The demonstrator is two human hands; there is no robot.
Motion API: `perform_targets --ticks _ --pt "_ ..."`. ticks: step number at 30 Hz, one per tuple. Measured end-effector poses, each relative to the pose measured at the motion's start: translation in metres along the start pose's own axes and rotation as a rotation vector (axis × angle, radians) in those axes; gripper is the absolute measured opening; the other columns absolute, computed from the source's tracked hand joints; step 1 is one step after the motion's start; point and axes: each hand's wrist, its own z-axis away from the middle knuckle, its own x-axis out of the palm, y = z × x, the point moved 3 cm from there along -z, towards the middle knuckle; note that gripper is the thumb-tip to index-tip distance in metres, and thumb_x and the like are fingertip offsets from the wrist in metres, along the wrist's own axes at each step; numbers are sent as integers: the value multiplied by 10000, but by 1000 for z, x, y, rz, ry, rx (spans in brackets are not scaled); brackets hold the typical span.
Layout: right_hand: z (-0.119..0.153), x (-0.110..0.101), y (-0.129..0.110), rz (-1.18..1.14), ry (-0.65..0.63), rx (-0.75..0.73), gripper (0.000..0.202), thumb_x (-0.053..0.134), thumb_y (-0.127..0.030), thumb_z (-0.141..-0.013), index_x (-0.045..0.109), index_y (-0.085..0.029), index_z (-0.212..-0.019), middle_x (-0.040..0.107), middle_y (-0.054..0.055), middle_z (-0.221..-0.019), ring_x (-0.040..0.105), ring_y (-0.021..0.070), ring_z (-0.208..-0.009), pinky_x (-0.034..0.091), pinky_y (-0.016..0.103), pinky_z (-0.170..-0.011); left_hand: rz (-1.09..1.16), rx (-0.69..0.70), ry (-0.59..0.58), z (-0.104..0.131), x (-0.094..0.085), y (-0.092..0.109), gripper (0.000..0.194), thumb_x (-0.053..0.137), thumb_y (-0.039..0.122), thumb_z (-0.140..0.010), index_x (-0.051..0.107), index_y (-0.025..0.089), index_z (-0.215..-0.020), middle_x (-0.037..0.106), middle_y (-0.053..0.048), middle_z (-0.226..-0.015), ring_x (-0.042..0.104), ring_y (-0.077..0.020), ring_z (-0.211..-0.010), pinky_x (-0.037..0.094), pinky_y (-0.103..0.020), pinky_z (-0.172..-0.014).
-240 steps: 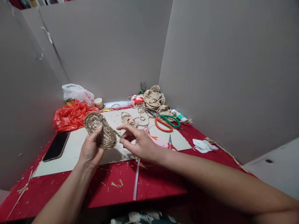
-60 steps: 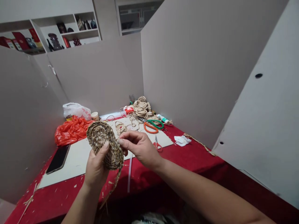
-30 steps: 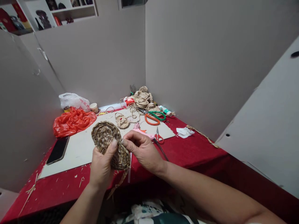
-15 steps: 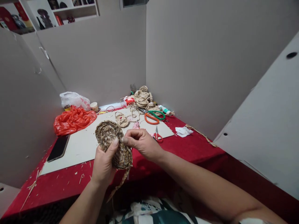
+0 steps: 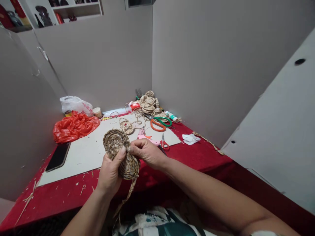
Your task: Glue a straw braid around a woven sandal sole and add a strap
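A coiled straw-braid sole, shaped like a figure eight, is held up over the front of the table. My left hand grips its left edge, thumb pressed on the face near the narrow waist. From the other side my right hand pinches the sole's edge at the waist, thumb and forefinger closed together; anything finer between those fingertips is too small to make out. A loose braid tail hangs from the lower end. Behind lies a small woven straw slipper.
On the red cloth lies a pale board with a black phone. Large scissors, small red scissors, a pink glue gun, straw braids and a red bag lie around.
The view has shifted slightly. The sole has turned a little, and more of the pink glue gun shows behind my right hand. Both hands keep their hold.
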Motion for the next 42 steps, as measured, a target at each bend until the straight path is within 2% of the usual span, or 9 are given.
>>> perform_targets --ticks 5,11,21,25,28,31,34,38,42 --pt "-5 -6 2 -68 -106 -5 555 677 -684 -638 598 -134 -645 566 -24 -497 478 76 -401 383 199 -430 -1 16 2 0 1 9 250 751 322 -719 646 129 -839 668 -17 -666 617 -119 -533 524 -220 -538" --pt "0 -2 -4 6 -208 1 376 761 -475 -683 606 -139 -618 603 -29 -519 553 97 -472 451 217 -510 -7 25 10 5 1 12 251 764 315 -701 659 144 -851 678 -12 -690 646 -138 -588 547 -252 -612" --pt "-2 -3 6 16 -235 100 482 780 -572 -587 600 -125 -584 596 -26 -485 520 87 -409 438 208 -444 -38 11 14 6 -1 1 305 777 333 -684 656 128 -875 679 -24 -685 624 -127 -535 526 -229 -535" --pt "-4 -9 7 5 -214 99 501 737 -592 -639 590 -119 -563 600 -13 -466 482 71 -343 422 193 -388 -33 -5 6 0 -4 2 283 756 344 -709 646 124 -848 664 -18 -649 624 -133 -533 539 -250 -557" --pt "-2 -12 -1 -18 -152 46 489 722 -592 -659 632 -112 -641 618 -6 -500 539 84 -380 446 195 -414 15 39 31 -5 -5 6 247 746 325 -724 646 141 -855 676 -8 -691 636 -130 -572 547 -254 -602" --pt "4 -7 -12 20 -85 0 352 797 -436 -645 660 -123 -733 643 -15 -561 585 89 -465 480 204 -494 26 73 55 -7 -6 9 233 739 335 -732 655 156 -854 686 -2 -707 652 -138 -604 549 -258 -635" --pt "11 0 -22 77 -39 -50 250 806 -327 -653 663 -133 -720 628 -29 -568 558 73 -487 473 203 -519 12 73 32 -7 -7 10 252 725 369 -742 667 145 -842 696 -26 -723 670 -164 -655 550 -271 -661" --pt "15 1 -29 187 26 -119 237 769 -351 -694 687 -132 -732 612 -17 -579 539 79 -504 458 210 -509 -48 63 -55 -4 -8 9 263 750 265 -720 675 154 -946 717 -47 -848 678 -181 -747 549 -288 -714" --pt "20 -1 -34 384 44 -204 239 709 -370 -761 711 -131 -757 632 6 -607 547 95 -532 447 211 -506 -81 86 -56 -2 -12 8 233 768 199 -689 689 150 -903 715 -33 -845 664 -168 -738 555 -291 -714"
